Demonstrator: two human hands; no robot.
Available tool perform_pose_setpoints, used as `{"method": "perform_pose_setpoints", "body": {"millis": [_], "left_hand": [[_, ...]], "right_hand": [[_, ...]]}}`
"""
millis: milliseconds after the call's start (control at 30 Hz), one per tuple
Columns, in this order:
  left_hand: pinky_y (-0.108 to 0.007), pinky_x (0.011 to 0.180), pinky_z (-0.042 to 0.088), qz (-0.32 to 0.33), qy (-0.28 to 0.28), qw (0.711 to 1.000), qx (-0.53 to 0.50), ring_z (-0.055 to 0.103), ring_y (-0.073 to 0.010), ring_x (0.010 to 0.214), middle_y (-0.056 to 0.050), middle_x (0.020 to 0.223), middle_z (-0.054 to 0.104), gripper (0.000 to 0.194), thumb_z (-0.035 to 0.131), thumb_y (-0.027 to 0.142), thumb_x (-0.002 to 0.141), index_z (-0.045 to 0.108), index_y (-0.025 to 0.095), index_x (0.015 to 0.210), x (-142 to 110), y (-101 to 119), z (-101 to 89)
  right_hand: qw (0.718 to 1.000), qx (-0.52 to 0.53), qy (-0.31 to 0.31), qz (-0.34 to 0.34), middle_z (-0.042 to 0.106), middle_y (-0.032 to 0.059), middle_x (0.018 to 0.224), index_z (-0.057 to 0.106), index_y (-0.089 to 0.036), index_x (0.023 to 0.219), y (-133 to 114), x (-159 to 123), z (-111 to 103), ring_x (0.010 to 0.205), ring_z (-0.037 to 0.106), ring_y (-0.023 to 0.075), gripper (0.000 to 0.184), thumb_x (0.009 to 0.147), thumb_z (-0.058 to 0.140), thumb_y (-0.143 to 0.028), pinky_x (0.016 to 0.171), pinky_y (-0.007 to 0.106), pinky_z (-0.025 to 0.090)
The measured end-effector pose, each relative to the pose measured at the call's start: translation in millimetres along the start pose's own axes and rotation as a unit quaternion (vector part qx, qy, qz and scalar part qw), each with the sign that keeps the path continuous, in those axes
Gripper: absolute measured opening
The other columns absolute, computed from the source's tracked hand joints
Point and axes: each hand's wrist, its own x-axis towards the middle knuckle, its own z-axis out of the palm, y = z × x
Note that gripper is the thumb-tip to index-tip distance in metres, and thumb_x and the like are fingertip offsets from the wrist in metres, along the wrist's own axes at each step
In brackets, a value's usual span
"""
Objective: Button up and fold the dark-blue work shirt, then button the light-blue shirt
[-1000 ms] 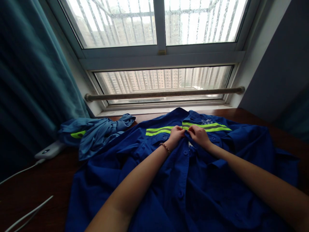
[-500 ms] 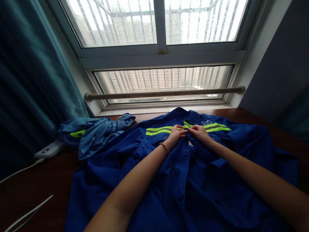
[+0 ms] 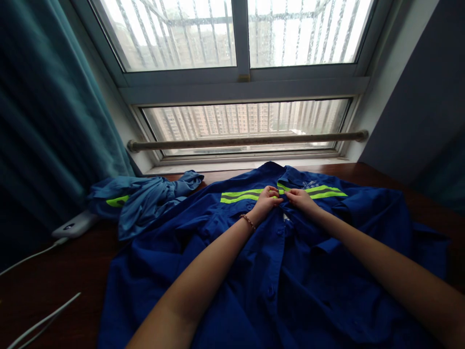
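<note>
A blue work jacket [image 3: 232, 286] with yellow-green reflective stripes lies spread front up, its collar toward the window. At chest height, my left hand [image 3: 267, 201] pinches the edge of the front opening beside the stripe. Close by on the right, my right hand [image 3: 300, 199] has its fingers closed on the other front edge. The fingertips of both hands nearly meet, and whatever small part sits between them is hidden. Further down the front edge, a button [image 3: 271, 292] shows. A bracelet [image 3: 247, 222] circles my left wrist.
A crumpled lighter blue garment [image 3: 152, 203] lies at the left on the dark wooden table [image 3: 54, 286]. Beside it is a white device [image 3: 76, 225] with a cable. A metal bar [image 3: 247, 141] crosses the window behind; a teal curtain [image 3: 54, 97] hangs at left.
Both hands stay at the same spot on the jacket front. Their fingers have shifted slightly, the left fingertips lifting a little and the right hand flattening. The jacket has barely moved.
</note>
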Motion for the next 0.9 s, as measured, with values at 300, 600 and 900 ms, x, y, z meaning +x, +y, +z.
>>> {"method": "perform_pose_setpoints", "body": {"millis": [300, 600, 900], "left_hand": [[-0.020, 0.043, 0.039, 0.031, 0.110, 0.967, 0.226, 0.051, -0.0074, 0.040, 0.001, 0.069, 0.062, 0.031, 0.066, 0.021, 0.063, 0.047, 0.017, 0.087, 0.5, -2.9, -1.9], [-0.024, 0.067, 0.044, 0.076, 0.162, 0.871, 0.458, 0.063, -0.0159, 0.076, -0.002, 0.076, 0.067, 0.028, 0.064, 0.021, 0.066, 0.054, 0.018, 0.092, 21.2, -3.9, -20.7], [-0.028, 0.073, 0.042, 0.030, 0.148, 0.816, 0.558, 0.059, -0.0197, 0.089, -0.005, 0.089, 0.067, 0.027, 0.055, 0.024, 0.075, 0.052, 0.019, 0.101, 28.2, 18.3, -38.0]], "right_hand": [[0.995, -0.103, 0.001, -0.005, 0.054, -0.0005, 0.054, 0.053, -0.014, 0.069, -6.1, -1.4, 0.3, 0.046, 0.048, 0.0105, 0.012, 0.073, 0.050, -0.025, 0.046, 0.021, 0.035], [0.875, -0.459, -0.119, -0.094, 0.062, 0.0058, 0.073, 0.059, -0.015, 0.073, -59.1, -41.9, 3.0, 0.070, 0.057, 0.0186, 0.014, 0.074, 0.057, -0.029, 0.055, 0.023, 0.034], [0.757, -0.620, -0.156, -0.137, 0.061, 0.0103, 0.079, 0.058, -0.013, 0.087, -75.9, -111.9, 20.5, 0.069, 0.061, 0.0233, 0.024, 0.072, 0.043, -0.002, 0.053, 0.027, 0.036]]}}
